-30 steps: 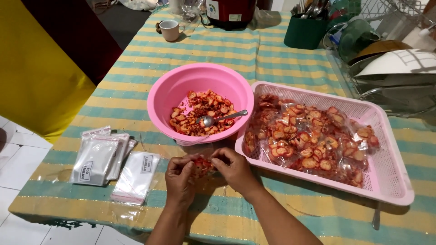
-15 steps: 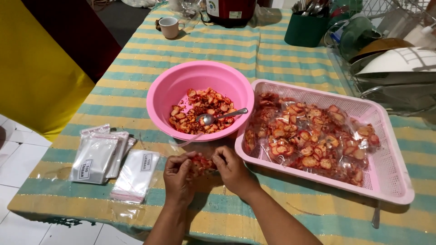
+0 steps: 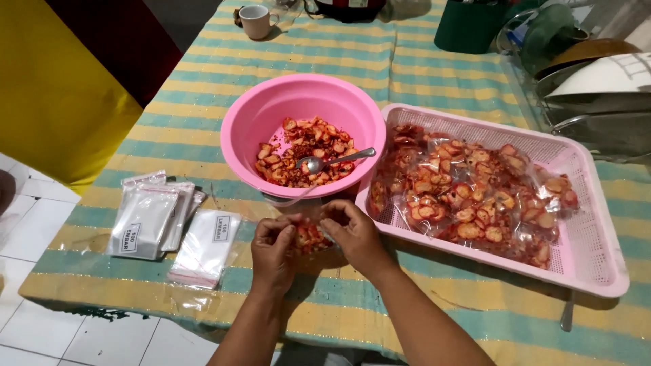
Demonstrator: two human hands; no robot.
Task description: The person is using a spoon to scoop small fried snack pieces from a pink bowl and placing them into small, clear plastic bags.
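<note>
Both forearms come in from the near edge of the desk [image 3: 434,74], which is covered in a striped green and yellow cloth, and they angle toward each other so the hands meet in front of the person. The left hand [image 3: 272,245] is curled, its fingertips pinched on the left side of a small clear plastic bag of red-spiced chips [image 3: 306,235]. The right hand [image 3: 354,234] arches over from the other side, fingers bent and pinched on the same bag's top edge. The bag sits between the two hands, just above the cloth.

To the left lie flat stacks of empty clear plastic bags [image 3: 173,227]. Just beyond the hands stands a round pink plastic bowl [image 3: 298,108] holding loose red chips and a metal spoon [image 3: 336,160]. Beside it on the right, touching the bowl, is a pink rectangular plastic basket tray [image 3: 590,254] piled with filled bags. At the far edge stand a white mug [image 3: 258,22] and a dark green container [image 3: 468,27].
</note>
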